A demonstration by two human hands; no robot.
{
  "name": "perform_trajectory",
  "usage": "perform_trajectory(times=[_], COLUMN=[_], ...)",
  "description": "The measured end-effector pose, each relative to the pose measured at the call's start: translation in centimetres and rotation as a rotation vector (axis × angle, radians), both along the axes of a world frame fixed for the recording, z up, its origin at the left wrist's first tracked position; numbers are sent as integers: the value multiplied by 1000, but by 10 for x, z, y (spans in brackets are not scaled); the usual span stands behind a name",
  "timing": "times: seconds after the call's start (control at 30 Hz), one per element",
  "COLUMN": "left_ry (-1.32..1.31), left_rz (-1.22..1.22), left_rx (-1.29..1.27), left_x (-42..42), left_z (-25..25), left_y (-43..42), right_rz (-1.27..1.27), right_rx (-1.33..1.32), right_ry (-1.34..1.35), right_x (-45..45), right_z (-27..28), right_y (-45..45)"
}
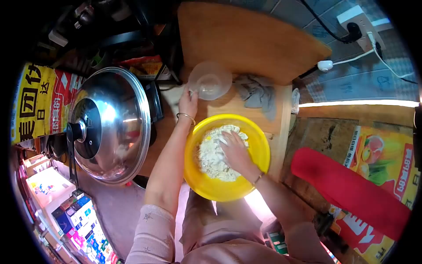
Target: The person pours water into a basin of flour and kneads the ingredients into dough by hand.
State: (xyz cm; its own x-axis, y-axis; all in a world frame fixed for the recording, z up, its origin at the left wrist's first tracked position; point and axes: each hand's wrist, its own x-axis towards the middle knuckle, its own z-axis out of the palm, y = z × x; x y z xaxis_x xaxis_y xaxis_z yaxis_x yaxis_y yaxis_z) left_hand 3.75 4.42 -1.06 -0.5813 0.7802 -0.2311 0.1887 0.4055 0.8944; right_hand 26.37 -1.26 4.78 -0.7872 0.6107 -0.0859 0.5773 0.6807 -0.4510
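inside yellow basin, right hand touches flour.

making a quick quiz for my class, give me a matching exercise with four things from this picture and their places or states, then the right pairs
Things:
1. translucent round plastic bowl
2. grey crumpled cloth
3. white crumbly flour mixture
4. large shiny metal lid

Places or states:
A. inside the wide yellow plastic basin, with the right hand in it
B. to the left of the basin, with a black handle on it
C. at its rim, the left hand
D. bunched up beside the translucent bowl, touched by neither hand

Right pairs: 1-C, 2-D, 3-A, 4-B
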Motion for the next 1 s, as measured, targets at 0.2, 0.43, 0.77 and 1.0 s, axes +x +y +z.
perform_trajectory(times=[0.2,0.43,0.77,1.0], left_ry=[513,-21,165,118], left_rz=[-123,123,-110,-188], left_rx=[-160,-20,1,0], left_x=[30,64,43,23], left_z=[45,43,21,40], left_y=[-160,-153,-126,-116], right_rz=[276,-66,142,487], right_rx=[68,107,-32,-39], right_ry=[-318,-654,-382,-290], right_x=[-25,22,-69,-29], right_z=[-25,-28,-68,5], right_y=[25,19,-33,-26])
